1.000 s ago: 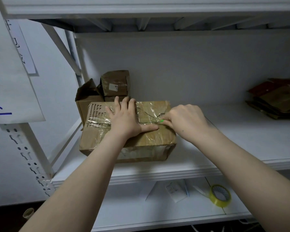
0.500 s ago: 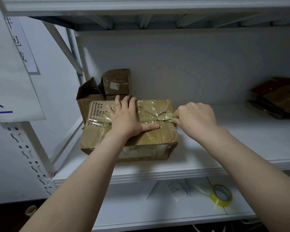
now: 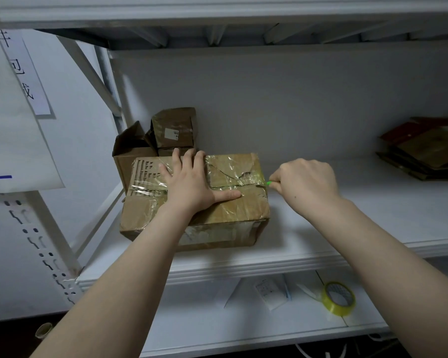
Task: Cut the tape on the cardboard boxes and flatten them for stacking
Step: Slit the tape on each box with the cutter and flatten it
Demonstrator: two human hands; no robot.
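A brown cardboard box (image 3: 233,215) wrapped in wrinkled clear tape lies on the white shelf (image 3: 321,228). My left hand (image 3: 192,184) presses flat on the box top, fingers spread and thumb pointing right along the centre seam. My right hand (image 3: 305,182) grips a small green cutter (image 3: 268,183). The cutter's tip sits at the right end of the taped seam, at the box's right top edge. Most of the cutter is hidden inside my fist.
Two smaller cardboard boxes (image 3: 166,135), one with an open flap, stand behind the big box by the shelf upright. Flattened cardboard (image 3: 424,148) is piled at the far right. On the lower shelf lie a yellow tape roll (image 3: 338,298) and paper slips (image 3: 270,293).
My right hand has drawn the cutter rightwards along the seam, from the middle of the box top to its right edge. My left hand has stayed pressed on the box.
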